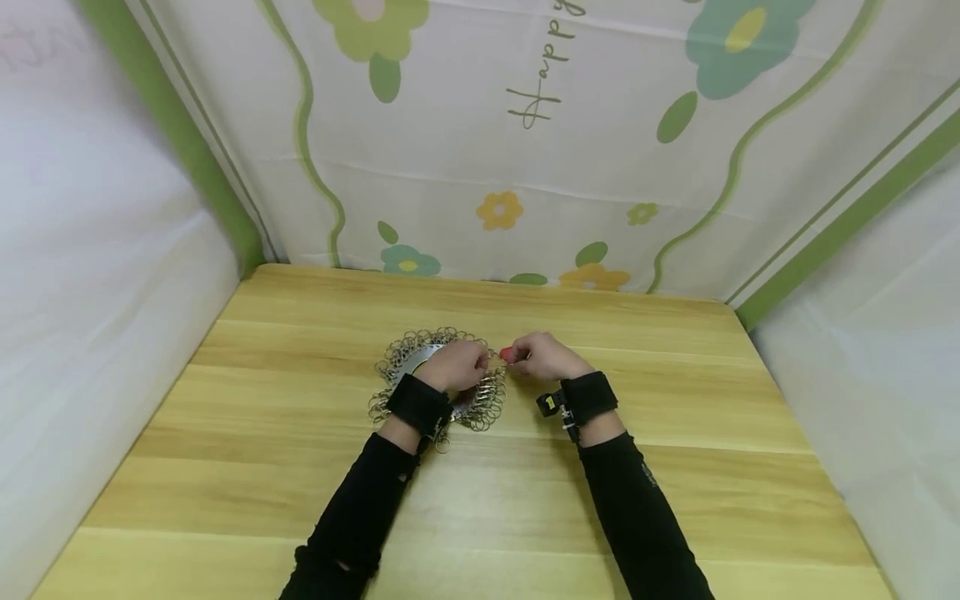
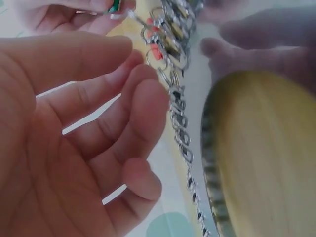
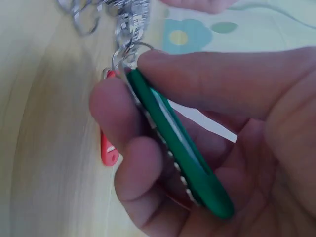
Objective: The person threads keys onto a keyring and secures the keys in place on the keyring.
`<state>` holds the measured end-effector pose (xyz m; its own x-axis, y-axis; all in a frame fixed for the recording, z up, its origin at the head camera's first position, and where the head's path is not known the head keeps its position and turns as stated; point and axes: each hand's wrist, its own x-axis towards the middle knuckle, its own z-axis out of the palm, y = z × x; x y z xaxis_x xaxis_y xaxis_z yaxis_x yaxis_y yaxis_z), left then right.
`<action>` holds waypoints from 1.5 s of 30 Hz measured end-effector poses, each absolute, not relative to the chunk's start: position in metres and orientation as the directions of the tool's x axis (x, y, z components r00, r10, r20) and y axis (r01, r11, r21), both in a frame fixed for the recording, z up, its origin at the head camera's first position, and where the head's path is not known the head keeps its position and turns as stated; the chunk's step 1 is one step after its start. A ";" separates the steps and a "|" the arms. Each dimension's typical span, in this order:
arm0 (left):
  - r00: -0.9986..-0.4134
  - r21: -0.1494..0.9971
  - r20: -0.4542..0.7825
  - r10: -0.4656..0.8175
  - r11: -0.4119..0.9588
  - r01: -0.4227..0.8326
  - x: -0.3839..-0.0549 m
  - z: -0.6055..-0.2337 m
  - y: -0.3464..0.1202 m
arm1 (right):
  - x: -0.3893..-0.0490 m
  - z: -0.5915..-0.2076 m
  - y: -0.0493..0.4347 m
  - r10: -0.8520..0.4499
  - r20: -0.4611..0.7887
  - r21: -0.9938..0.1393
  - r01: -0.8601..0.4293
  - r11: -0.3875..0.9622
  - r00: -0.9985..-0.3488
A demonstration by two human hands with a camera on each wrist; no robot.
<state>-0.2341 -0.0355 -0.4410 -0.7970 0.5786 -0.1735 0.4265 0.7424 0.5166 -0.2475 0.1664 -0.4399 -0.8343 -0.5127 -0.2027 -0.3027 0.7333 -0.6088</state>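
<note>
A flat silver disc (image 1: 422,357) with a big round hole lies on the table, its rim lined with many small metal key rings (image 1: 486,410). My left hand (image 1: 455,367) is over the disc; in the left wrist view its fingers are loosely bent beside the rings, with nothing between them. To the right, my right hand (image 1: 551,357) pinches a green key tag (image 3: 210,190) between thumb and fingers. A metal ring (image 3: 118,57) shows at the tag's top end, by the thumb tip. Behind those fingers a red key tag (image 3: 110,154) hangs close to the rings.
The wooden table (image 1: 675,400) extends around the disc on all sides. White cloth walls with green edging (image 1: 172,133) enclose its back and sides, the back one printed with flowers (image 1: 498,210). Black bands with small cameras (image 1: 551,403) circle both wrists.
</note>
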 end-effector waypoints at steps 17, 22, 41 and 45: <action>-0.787 0.513 -0.186 0.589 0.741 0.434 -0.233 -0.436 -0.039 | -0.256 -0.440 0.165 -0.472 -0.288 -0.409 -0.338 0.847 -0.833; -0.767 0.491 -0.165 0.621 0.726 0.482 -0.231 -0.437 -0.034 | -0.256 -0.442 0.169 -0.427 -0.295 -0.378 -0.306 0.874 -0.855; -0.827 0.227 -0.111 0.551 0.824 0.518 -0.222 -0.445 -0.014 | -0.226 -0.427 0.246 -0.251 -0.280 -0.327 -0.154 0.932 -0.927; -0.834 0.196 -0.085 0.544 0.830 0.522 -0.218 -0.446 -0.010 | -0.221 -0.433 0.253 -0.211 -0.308 -0.327 -0.105 0.939 -0.928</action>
<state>-0.2183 -0.0100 -0.4460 -0.8345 0.5444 -0.0855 0.5217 0.8304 0.1957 -0.2212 0.2534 -0.4335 -0.9277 -0.2110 -0.3080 -0.1050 0.9391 -0.3271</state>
